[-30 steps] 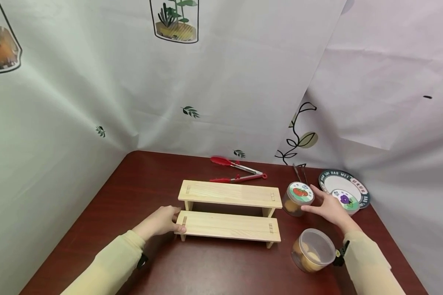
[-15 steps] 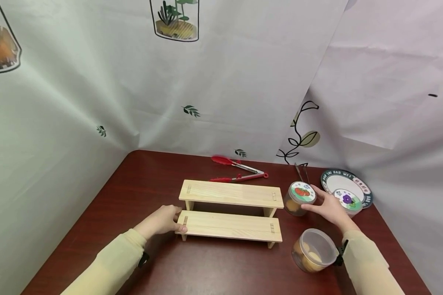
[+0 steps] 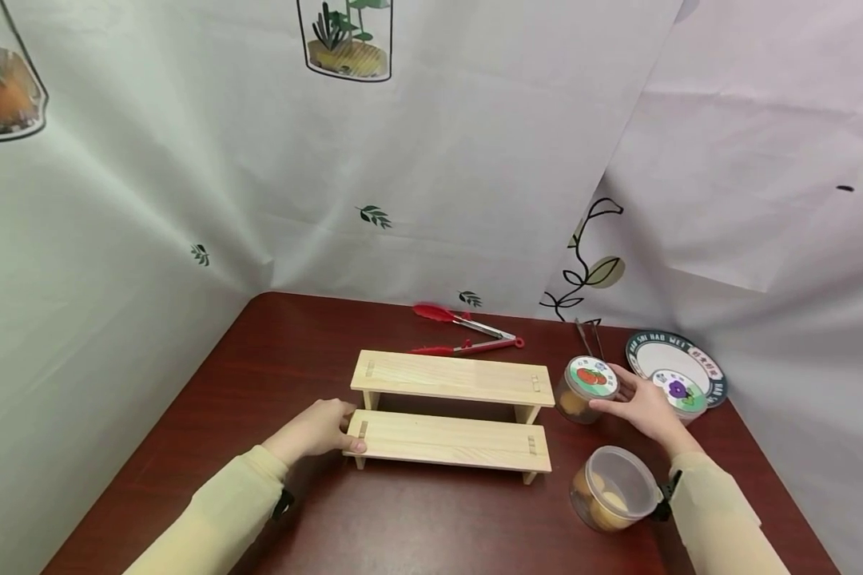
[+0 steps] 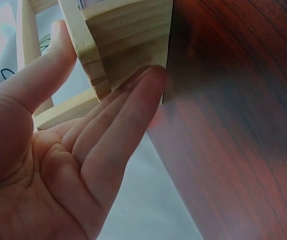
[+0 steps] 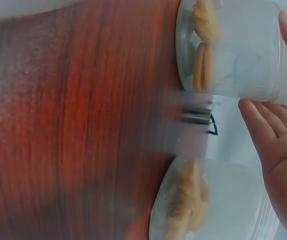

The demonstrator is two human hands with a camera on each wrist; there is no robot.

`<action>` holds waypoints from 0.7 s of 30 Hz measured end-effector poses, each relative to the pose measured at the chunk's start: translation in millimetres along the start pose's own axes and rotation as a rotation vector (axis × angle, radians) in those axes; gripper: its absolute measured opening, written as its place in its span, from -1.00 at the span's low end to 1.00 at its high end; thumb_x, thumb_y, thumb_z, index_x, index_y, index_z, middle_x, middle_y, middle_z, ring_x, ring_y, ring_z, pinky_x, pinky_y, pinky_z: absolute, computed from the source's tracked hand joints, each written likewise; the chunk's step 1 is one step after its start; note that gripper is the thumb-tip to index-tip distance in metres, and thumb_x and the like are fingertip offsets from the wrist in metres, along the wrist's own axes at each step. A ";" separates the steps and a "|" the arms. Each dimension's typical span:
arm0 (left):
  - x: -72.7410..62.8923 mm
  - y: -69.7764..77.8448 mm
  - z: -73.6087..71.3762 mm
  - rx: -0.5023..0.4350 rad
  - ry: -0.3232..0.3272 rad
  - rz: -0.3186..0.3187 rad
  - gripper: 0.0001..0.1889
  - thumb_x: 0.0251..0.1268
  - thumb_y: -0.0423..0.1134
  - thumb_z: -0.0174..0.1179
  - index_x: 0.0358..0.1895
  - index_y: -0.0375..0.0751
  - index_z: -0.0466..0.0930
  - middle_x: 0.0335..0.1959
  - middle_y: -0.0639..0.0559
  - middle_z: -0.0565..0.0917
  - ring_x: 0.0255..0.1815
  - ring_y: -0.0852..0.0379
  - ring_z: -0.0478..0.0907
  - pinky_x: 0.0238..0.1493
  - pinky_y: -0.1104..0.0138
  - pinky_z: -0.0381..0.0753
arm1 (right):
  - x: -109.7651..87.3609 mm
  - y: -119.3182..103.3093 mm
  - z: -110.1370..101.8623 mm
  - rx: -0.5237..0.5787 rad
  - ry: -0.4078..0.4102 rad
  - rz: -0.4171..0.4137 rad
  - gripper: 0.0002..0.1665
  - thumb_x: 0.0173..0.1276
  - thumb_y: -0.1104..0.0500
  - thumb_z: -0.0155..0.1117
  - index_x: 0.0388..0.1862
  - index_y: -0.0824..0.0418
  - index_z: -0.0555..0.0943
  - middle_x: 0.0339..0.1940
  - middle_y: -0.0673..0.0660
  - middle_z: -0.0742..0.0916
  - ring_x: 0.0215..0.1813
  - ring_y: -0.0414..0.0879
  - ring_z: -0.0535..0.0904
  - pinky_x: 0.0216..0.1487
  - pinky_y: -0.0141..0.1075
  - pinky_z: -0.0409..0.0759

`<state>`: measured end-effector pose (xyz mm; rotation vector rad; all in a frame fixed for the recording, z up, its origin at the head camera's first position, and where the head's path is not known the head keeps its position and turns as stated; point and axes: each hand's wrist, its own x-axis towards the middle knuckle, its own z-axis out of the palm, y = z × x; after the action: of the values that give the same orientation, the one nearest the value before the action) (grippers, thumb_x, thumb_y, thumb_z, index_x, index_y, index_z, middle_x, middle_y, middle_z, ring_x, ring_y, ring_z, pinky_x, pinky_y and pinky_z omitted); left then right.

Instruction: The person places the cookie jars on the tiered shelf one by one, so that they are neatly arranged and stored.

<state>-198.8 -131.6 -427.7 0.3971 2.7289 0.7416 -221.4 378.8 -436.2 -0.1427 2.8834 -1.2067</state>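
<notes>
The left hand [image 3: 312, 431] grips the left end of the two-tier wooden stand [image 3: 449, 439]: thumb on the lower board, fingers extended along the side panel. The right hand [image 3: 646, 407] pinches the fruit-label jar [image 3: 591, 377] near its lid, between thumb and fingers. This jar, with biscuits at its bottom, is located just beside the stand's right end; whether its base touches the table [image 3: 431, 527] cannot be told. A second biscuit jar [image 3: 611, 491] is positioned on the near side of the right grip. To the right of this grip are a flower-label jar [image 3: 679, 393] and a plate [image 3: 658, 342]. Red-tipped tongs [image 3: 433, 313] lie beyond the stand, between both grips.
</notes>
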 end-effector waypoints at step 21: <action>4.0 -1.1 -0.2 0.030 0.005 -0.004 -0.55 -0.14 -0.10 0.50 -0.19 -0.31 0.63 -0.35 -0.02 0.72 -0.27 0.13 0.63 -0.18 0.21 0.56 | -24.7 -15.8 -24.2 -0.055 0.088 0.069 0.11 0.17 -0.15 0.38 0.49 0.32 0.06 0.29 0.45 0.44 0.28 0.25 0.39 -0.18 -0.74 0.38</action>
<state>-202.7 -131.2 -428.9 0.3970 2.7474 0.7029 -196.7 387.2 -408.5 0.0100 2.9700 -1.1518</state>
